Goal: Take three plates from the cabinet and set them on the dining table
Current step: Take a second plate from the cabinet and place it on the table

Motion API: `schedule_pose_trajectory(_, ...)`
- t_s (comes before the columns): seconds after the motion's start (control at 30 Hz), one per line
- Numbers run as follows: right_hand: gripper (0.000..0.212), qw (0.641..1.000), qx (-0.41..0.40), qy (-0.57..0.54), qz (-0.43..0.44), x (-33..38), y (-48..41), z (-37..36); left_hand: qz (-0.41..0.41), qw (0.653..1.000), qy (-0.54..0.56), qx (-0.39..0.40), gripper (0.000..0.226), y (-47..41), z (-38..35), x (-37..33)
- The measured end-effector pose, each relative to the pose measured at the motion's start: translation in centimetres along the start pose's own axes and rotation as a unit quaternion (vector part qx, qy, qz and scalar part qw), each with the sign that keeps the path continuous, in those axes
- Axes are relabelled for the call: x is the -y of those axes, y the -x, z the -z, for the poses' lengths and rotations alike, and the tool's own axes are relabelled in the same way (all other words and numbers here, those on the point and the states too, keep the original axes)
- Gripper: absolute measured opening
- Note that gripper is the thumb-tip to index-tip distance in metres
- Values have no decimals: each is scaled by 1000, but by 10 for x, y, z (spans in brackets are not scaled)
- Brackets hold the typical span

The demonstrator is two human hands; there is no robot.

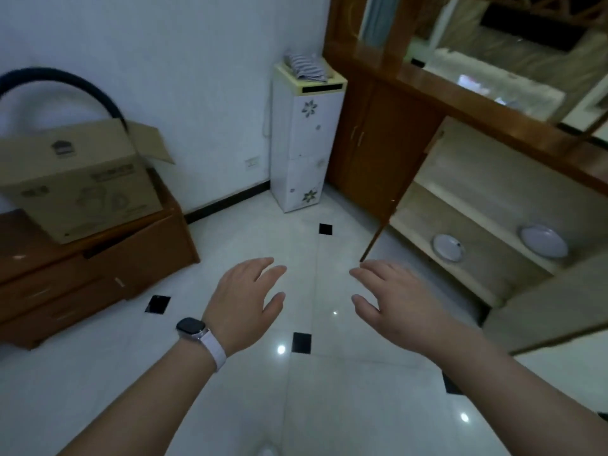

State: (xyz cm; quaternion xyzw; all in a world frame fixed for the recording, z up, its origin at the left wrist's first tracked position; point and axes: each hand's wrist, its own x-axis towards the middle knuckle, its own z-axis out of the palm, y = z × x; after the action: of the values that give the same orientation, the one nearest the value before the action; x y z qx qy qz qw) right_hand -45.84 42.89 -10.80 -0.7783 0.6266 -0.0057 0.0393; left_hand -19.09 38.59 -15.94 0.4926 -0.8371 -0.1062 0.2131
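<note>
Left hand (245, 297), right hand (399, 306) above tiled floor (329, 390); two plates (448, 247) on cabinet shelf (493, 255)

We log the floor (230, 406): glossy pale tile, black insets, lamp glints on it. Cardboard box (75, 185): matt brown. Drawer chest (98, 274) and cabinet (371, 143): reddish varnished wood. Shelf (490, 240): pale matt wood-grain. Larger plate (544, 241), smaller plate (448, 247): smooth, white, faintly shiny.

Dim, bluish, soft-focused; glare spots on floor (329, 406).
</note>
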Motion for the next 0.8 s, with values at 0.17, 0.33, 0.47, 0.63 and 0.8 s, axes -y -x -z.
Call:
schedule_pose_trajectory(0.17, 52, 995, -8, 2, -99, -50, 15, 4, -64, 996, 40, 37, 43, -49, -39, -29)
schedule_pose_trajectory(0.33, 54, 985, -5, -20, -171, -103, 32, -2, -116, 988, 62, 79, 44, -98, -70, -70)
schedule_pose_trajectory(0.47, 51, 979, -9, -37, -198, -152, 31, -9, -144, 983, 61, 95, 44, -142, -96, -99)
schedule_pose_trajectory(0.63, 52, 973, -16, -52, -223, -232, 25, -16, -176, 977, 43, 117, 47, -205, -135, -149)
schedule_pose_trajectory(0.8, 57, 965, -24, -79, -249, -322, 32, -17, -215, 965, 20, 147, 46, -270, -176, -218)
